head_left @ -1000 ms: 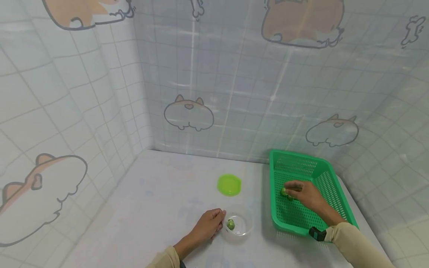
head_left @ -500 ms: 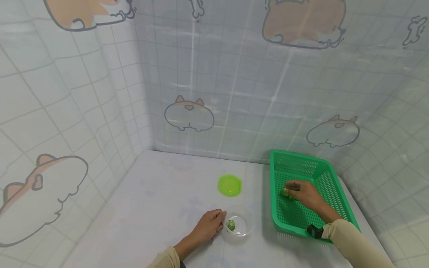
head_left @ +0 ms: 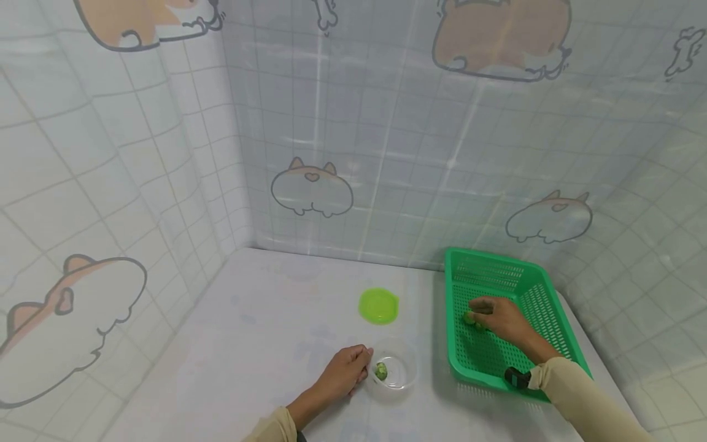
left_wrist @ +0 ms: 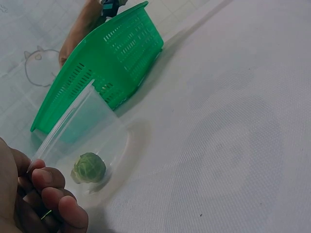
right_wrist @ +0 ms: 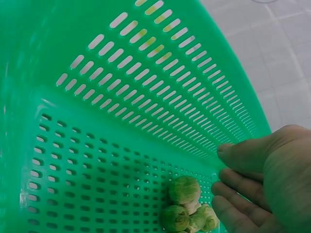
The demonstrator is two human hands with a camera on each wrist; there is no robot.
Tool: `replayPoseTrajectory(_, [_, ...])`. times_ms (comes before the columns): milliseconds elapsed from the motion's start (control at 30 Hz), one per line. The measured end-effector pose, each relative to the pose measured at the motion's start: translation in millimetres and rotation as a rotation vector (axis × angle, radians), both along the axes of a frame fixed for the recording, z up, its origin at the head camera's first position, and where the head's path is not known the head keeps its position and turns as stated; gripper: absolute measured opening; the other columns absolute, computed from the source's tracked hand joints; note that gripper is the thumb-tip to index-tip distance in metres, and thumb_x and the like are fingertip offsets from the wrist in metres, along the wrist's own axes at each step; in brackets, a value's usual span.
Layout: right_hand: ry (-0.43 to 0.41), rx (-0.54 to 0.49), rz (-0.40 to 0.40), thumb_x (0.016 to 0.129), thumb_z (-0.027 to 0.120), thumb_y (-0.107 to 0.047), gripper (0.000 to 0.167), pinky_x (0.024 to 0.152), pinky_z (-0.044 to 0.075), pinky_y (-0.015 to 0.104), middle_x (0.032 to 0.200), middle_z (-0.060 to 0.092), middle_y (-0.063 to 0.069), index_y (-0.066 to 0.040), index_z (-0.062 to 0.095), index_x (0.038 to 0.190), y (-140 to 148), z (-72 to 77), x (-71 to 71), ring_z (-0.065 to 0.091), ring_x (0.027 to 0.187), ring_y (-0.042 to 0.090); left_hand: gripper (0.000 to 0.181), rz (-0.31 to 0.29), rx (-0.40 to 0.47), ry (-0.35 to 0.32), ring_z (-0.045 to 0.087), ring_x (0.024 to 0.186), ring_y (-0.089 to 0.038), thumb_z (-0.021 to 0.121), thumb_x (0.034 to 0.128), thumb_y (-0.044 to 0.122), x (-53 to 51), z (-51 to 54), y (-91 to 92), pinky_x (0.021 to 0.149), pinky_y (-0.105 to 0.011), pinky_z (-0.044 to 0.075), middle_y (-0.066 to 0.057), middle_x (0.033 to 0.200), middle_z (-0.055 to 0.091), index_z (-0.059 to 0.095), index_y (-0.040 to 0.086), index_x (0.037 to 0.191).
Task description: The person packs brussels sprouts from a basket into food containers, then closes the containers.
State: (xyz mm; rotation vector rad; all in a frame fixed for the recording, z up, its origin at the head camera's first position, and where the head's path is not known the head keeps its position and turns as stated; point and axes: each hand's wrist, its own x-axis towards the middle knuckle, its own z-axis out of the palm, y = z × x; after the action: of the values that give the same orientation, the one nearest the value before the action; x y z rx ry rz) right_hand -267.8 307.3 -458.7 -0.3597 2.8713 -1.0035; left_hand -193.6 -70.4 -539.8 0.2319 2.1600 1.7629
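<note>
With thumb and fingers, my left hand [head_left: 343, 369] pinches the rim of a clear round plastic tub [head_left: 399, 372]. One Brussels sprout [left_wrist: 89, 168] lies on the tub's bottom. My right hand [head_left: 502, 318] is inside a green perforated basket [head_left: 452, 344], its fingers loosely extended and nothing visible between them. In the right wrist view, several Brussels sprouts [right_wrist: 185, 190] sit clustered on the basket floor, just beside the fingertips [right_wrist: 224, 205]. In the head view the hand partly covers that cluster; contact with it cannot be told.
A bright green round lid [head_left: 378, 306] lies flat on the white-covered table [head_left: 265, 319], behind the tub. The basket stands to the right of the tub, near the back wall. Tile-patterned sheets [head_left: 386, 135] with cartoon dogs enclose the table at the back and sides.
Little differs. Both hands stay almost where they were, the left at the tub and the right over the sprouts. The right wrist has shifted very slightly left.
</note>
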Motion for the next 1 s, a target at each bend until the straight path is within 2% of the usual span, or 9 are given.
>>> replayPoseTrajectory(533, [-0.090,-0.002,0.029,0.098,0.067,-0.016,0.040,0.080,0.058,0.045,0.127,0.063,0.029,0.006,0.060,0.131,1,2.9,-9.0,0.065,0.109,0.040,0.040,-0.004,0.003,0.004,0.040,0.042,-0.011,0.048,0.1077,0.036,0.5,-0.6,-1.1,0.037,-0.019,0.037,0.003,0.061,0.049,0.053,0.009,0.078])
replayPoseTrajectory(767, [-0.076,0.038,0.043,0.097,0.069,-0.017,0.043,0.079,0.058,0.046,0.123,0.064,0.028,0.008,0.060,0.130,3,-1.1,-14.0,0.066,0.105,0.039,0.041,-0.007,0.003,0.005,0.040,0.042,-0.011,0.048,0.1075,0.036,-0.1,0.2,-1.0,0.037,-0.020,0.037,0.003,0.061,0.049,0.054,0.008,0.079])
replayPoseTrajectory(1000, [-0.048,0.078,0.053,0.096,0.069,-0.016,0.040,0.081,0.057,0.048,0.120,0.066,0.027,0.009,0.061,0.127,7,-7.6,-18.4,0.064,0.108,0.043,0.041,-0.003,0.017,-0.010,0.040,0.043,-0.011,0.048,0.1075,0.036,-0.9,0.2,-0.4,0.038,-0.020,0.037,0.003,0.061,0.050,0.054,0.007,0.080])
